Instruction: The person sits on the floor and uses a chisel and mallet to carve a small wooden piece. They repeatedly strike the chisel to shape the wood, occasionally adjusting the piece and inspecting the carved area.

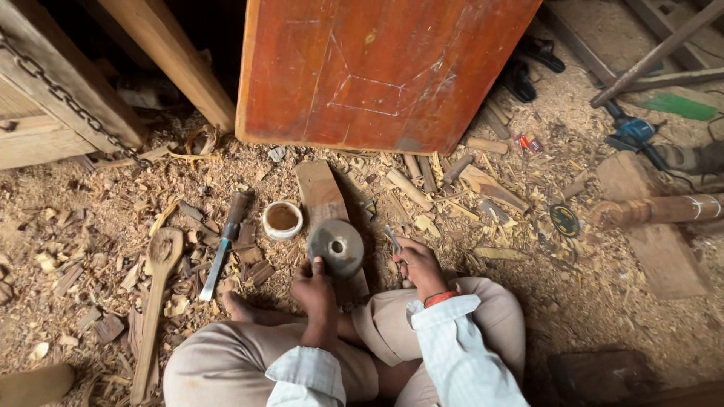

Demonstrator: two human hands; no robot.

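On wood block (323, 197) before crossed legs: round grey grinding stone (336, 247), centre hole. Left hand (314, 290) clamped on its near rim. Right hand (419, 265) apart, closed on thin metal tool (394, 240). Stone likely heavy, stiff, gritty, chip-prone; grip by rim.

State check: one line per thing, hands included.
Left hand: gripping the round grey disc, which is tilted on a plank.
Right hand: closed on a thin tool.
White cup: upright, brown inside.
Chisel: lying flat.
Wooden spoon: lying flat.
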